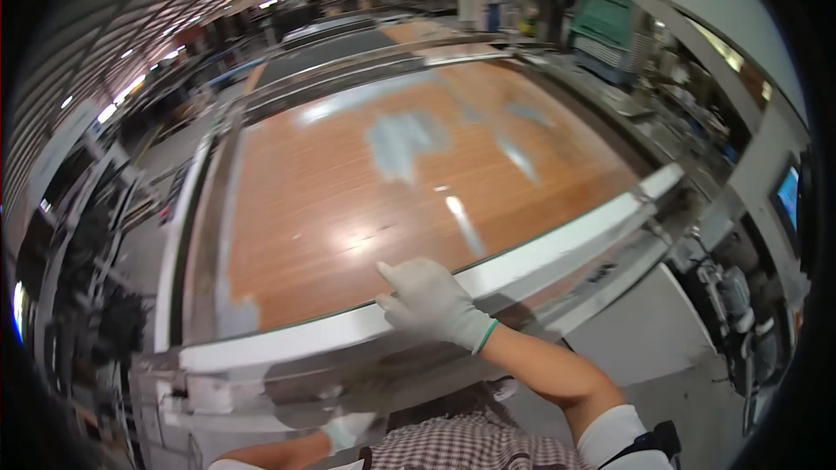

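A wide, screen-like panel [322, 209] in a large frame lies ahead of me, orange-brown with grey-blue patches. Along its near side runs a white rail [287, 344]. My right hand [431, 305], in a pale glove with a green cuff edge, is over this rail. Its thumb points left, apart from the fingers, and no loose object shows in it. Whether it touches the rail is unclear. Low down by my body, my left hand [348, 429], also gloved, is smeared and partly in shadow, so its fingers cannot be made out.
Dark metal bars [331, 78] cross behind the panel. On the right stand a white machine column [749, 183] and a small lit screen [788, 200]. Machine parts [736, 296] hang below it. A green-topped stack [601, 22] stands farther back.
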{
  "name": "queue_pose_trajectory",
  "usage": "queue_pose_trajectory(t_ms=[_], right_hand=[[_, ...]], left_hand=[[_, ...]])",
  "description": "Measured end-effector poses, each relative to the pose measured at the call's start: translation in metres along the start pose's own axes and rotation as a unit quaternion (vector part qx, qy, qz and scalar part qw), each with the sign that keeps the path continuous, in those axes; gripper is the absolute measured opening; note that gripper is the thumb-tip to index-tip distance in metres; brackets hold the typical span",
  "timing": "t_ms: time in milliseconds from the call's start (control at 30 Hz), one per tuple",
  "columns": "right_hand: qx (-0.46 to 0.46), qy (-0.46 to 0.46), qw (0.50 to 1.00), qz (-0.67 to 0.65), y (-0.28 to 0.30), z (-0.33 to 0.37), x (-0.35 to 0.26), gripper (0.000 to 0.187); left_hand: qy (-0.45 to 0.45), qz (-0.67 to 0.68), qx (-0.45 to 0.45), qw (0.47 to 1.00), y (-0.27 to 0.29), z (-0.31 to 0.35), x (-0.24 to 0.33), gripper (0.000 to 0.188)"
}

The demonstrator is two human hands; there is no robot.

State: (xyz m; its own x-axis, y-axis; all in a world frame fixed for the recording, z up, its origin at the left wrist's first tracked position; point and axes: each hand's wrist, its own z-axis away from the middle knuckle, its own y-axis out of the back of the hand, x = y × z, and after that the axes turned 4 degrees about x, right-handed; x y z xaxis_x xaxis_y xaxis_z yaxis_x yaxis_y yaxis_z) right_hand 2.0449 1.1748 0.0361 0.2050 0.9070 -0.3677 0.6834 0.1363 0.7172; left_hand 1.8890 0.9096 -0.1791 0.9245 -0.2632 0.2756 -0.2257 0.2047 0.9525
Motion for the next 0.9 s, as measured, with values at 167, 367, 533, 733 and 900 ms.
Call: queue_pose_trajectory(t_ms=[167,367,533,733,900], right_hand=[[-0.01,-0.147,0.988,0.051,-0.031,-0.007,-0.042,0.028],[0.007,-0.271,0.954,0.128,-0.022,0.015,-0.028,0.037],[0.123,-0.097,0.965,0.213,-0.11,-0.02,-0.118,0.038],[-0.073,-0.157,0.979,0.111,-0.269,-0.095,-0.336,0.04],[-0.155,-0.21,0.956,0.133,-0.35,-0.133,-0.454,0.046]], left_hand=[[0.239,0.003,-0.184,0.953,-0.012,0.212,-0.083,0.041],[0.058,0.406,-0.047,0.911,0.017,0.182,-0.068,0.059],[-0.314,0.238,0.221,0.892,0.09,0.235,-0.069,0.046],[-0.202,0.166,0.27,0.927,0.206,0.478,-0.242,0.029],[0.16,0.021,0.425,0.891,0.219,0.697,-0.373,0.029]])
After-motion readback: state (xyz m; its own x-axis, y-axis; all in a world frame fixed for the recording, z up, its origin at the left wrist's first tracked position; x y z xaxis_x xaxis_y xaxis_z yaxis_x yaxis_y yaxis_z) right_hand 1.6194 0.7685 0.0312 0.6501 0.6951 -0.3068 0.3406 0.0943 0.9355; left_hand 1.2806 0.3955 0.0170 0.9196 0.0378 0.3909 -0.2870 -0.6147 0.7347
